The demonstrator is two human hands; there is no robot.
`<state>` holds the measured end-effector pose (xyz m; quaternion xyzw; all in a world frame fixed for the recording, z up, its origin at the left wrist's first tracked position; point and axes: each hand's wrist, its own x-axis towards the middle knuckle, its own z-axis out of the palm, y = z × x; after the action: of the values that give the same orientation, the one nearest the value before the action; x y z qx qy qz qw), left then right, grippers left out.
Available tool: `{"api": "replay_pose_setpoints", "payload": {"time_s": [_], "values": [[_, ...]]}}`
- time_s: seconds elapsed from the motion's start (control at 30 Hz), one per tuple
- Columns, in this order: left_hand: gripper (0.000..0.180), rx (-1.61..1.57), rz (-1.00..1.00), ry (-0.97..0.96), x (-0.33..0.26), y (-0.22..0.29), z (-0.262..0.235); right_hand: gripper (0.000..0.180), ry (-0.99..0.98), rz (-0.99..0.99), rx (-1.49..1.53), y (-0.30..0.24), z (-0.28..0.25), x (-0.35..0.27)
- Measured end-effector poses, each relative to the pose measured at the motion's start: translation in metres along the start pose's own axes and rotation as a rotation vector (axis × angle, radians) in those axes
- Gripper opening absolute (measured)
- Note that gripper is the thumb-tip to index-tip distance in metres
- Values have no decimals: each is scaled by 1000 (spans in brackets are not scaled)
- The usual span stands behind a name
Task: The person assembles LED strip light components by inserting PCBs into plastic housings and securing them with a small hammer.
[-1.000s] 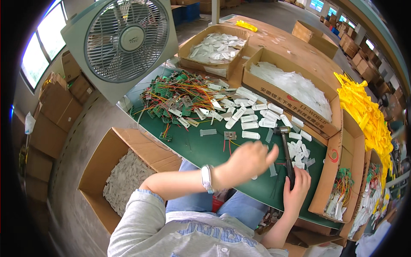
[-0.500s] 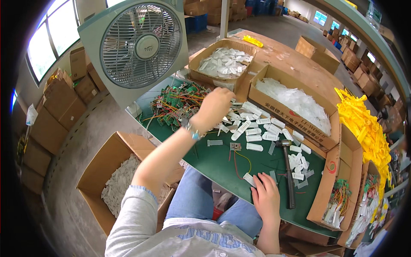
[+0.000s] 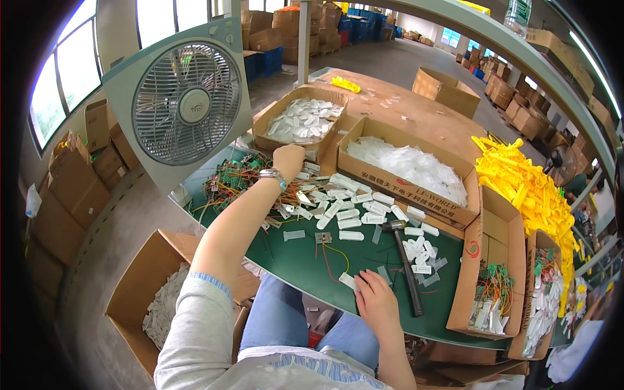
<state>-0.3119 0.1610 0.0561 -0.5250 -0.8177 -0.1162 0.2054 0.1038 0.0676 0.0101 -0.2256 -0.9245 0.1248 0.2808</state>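
My left hand (image 3: 288,160) reaches to the back of the green table, beside a heap of green circuit boards with coloured wires (image 3: 235,181) and below a carton of white plastic pieces (image 3: 300,122). Its fingers look curled in; what they hold, if anything, is hidden. Near the front edge, my right hand (image 3: 378,300) presses its fingers on a small white plastic piece (image 3: 349,281). Red and yellow wires run from there to a small circuit board (image 3: 323,238). Loose white plastic covers (image 3: 351,223) lie scattered across the middle, and a black-handled hammer (image 3: 406,266) rests to their right.
A long carton of clear plastic pieces (image 3: 409,166) stands at the back. Cartons of wired assemblies (image 3: 492,292) line the right side, with a yellow heap (image 3: 517,185) beyond. A box fan (image 3: 185,104) stands at left; an open carton (image 3: 140,286) sits below the table's left side.
The whole view has shifted, moving the scene left and down. My left hand has gone slightly farther toward the carton at the back, its fingers now tucked from sight. My right hand stays on the white piece.
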Motion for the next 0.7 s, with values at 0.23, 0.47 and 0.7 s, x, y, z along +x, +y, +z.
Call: {"api": "replay_pose_setpoints", "payload": {"time_s": [0.23,0.47,0.7], "values": [[15,-516,70,188,9,-13,-82,33,-1,4,22,-1,-5,0],[17,-1446,-7,273,28,8,-197,38,-2,-14,6,1,-3,-4],[27,-2067,-225,-17,-13,33,-197,39,95,103,-35,-3,-5,-2]]}}
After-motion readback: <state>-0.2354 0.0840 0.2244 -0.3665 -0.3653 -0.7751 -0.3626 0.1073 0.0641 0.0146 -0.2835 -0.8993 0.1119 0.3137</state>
